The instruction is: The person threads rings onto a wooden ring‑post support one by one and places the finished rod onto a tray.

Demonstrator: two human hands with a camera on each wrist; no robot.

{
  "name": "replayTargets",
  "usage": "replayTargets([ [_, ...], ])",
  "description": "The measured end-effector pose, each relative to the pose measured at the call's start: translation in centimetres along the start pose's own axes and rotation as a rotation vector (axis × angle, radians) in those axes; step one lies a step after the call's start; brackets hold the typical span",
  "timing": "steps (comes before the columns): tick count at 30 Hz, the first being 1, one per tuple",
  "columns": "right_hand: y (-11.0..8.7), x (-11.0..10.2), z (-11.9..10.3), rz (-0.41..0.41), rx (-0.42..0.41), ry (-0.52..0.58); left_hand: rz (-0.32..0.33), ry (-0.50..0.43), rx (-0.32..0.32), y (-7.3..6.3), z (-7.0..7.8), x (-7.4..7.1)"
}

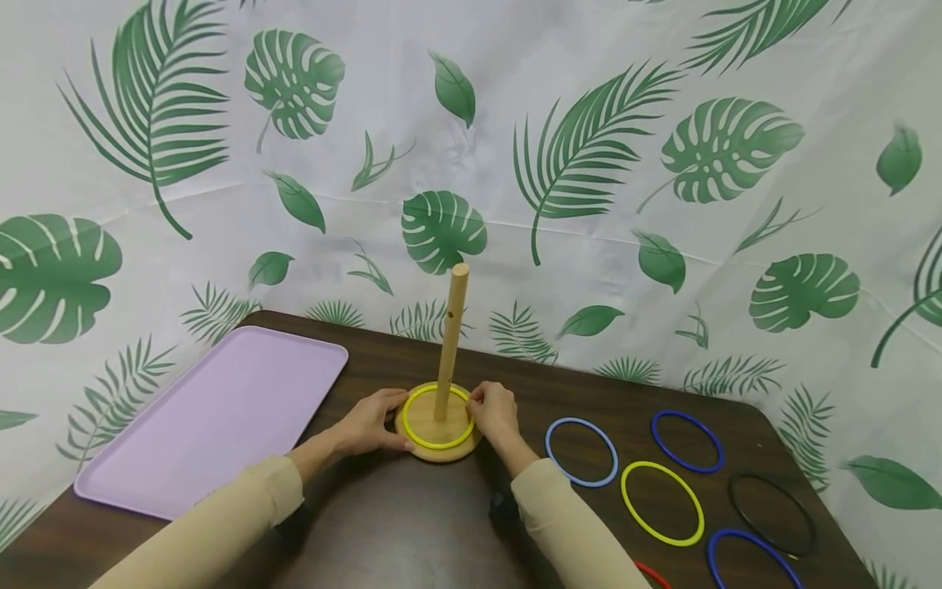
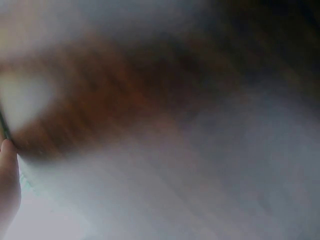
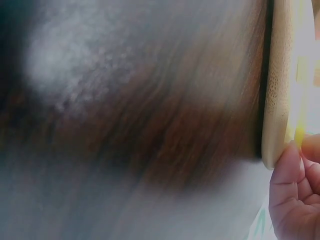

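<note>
A round wooden base (image 1: 423,406) stands on the dark table with an upright wooden peg (image 1: 450,343). Around the peg, low over the base, lies a yellow ring (image 1: 437,447). My left hand (image 1: 365,424) grips the left edge of the base, thumb toward the front and fingers toward the back. At the right side, my right hand (image 1: 495,409) pinches the yellow ring between thumb and finger. The right wrist view shows that thumb (image 3: 287,172) right at the rim of the base. Only a thumb (image 2: 7,175) shows at the left wrist view's edge.
A lilac tray (image 1: 228,409) lies on the left of the table. To the right are a light blue ring (image 1: 614,458), another yellow ring (image 1: 699,519), a dark blue ring (image 1: 655,425), a black ring (image 1: 809,523) and more rings. A leaf-patterned cloth (image 1: 486,164) hangs behind.
</note>
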State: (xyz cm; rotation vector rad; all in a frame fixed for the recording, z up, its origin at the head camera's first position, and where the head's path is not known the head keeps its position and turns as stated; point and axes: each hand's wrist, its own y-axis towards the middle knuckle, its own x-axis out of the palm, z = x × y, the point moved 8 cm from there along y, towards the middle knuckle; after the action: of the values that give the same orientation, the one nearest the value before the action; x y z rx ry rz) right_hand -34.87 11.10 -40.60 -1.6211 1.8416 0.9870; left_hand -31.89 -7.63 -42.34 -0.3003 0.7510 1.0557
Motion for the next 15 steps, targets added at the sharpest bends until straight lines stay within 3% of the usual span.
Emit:
replayTargets([
  [15, -0.13, -0.08, -0.08, 0.010, 0.016, -0.003, 0.006, 0.005, -0.008, 0.00, -0.18, -0.06],
])
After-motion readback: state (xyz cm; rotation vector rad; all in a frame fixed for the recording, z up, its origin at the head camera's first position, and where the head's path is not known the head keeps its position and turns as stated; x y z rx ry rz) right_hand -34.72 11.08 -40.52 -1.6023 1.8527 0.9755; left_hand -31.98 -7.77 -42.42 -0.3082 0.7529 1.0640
